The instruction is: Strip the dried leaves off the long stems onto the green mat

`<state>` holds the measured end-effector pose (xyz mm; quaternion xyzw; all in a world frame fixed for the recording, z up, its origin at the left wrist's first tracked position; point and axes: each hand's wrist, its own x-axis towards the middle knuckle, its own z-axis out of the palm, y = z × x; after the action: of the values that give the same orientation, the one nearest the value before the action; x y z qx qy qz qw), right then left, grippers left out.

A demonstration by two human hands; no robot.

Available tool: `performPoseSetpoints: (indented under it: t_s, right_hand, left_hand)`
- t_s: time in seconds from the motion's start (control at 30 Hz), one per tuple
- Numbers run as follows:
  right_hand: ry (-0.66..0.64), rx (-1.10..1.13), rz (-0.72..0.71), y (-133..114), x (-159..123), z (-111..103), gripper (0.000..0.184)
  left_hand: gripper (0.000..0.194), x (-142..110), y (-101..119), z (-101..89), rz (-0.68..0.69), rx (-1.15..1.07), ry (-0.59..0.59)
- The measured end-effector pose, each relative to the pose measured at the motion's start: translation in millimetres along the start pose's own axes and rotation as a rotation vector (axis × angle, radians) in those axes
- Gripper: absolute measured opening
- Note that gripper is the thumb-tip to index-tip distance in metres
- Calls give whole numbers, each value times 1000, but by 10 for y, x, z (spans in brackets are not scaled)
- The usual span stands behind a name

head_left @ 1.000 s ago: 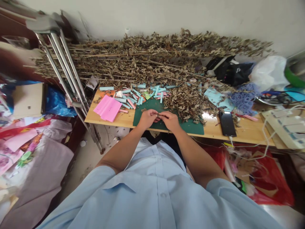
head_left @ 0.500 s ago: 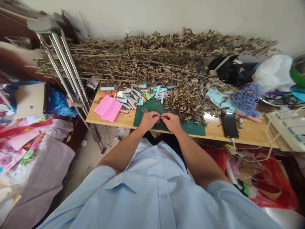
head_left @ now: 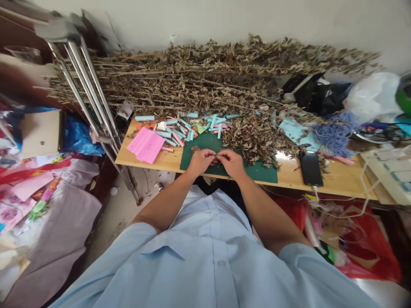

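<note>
My left hand [head_left: 202, 162] and my right hand [head_left: 232, 163] meet over the near edge of a green cutting mat [head_left: 263, 173]. Fingertips of both are pinched together around a small brownish bit that looks like dried leaf, mostly hidden by the fingers. A small clump of crumbled leaf [head_left: 195, 149] lies on the mat just beyond my left hand. Past my right hand spreads a loose heap of dried leaves [head_left: 252, 139], partly on the mat. Several blue and pink paper rolls [head_left: 184, 128] lie behind the mat, and folded pink paper sheets [head_left: 146, 145] are to its left.
Long dried leafy stalks [head_left: 192, 77] line the wall side. Metal crutches [head_left: 93, 90] lean at the left. A phone [head_left: 311, 167] with a cable, blue paper [head_left: 297, 130], purple cord [head_left: 335, 132] and a power strip [head_left: 388, 171] lie right along the wooden table [head_left: 340, 184].
Both hands stay in nearly the same place, still pinching together, with only slight finger movement. The view has shifted very slightly.
</note>
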<state>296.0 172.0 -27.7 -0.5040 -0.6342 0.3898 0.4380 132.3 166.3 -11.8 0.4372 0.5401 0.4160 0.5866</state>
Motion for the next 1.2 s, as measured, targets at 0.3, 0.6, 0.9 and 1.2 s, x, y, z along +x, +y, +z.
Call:
performPoseSetpoints:
  t_s: [0.3,0.6,0.9,1.2]
  right_hand:
    - [-10,-35,23,15,1,-4,18]
    - [-3,73,127,31,16,-31,21]
    - [21,124,154,20,22,-21,25]
    - [4,-36,-23,-28,-4,27,16]
  left_hand:
    - [11,-37,4,-11,11,-27,-26]
    - [10,-17,-5,0,10,-10,18]
    - [14,29,-60,-18,1,-22,9]
    - [15,-4,-43,-47,42,-28,-44]
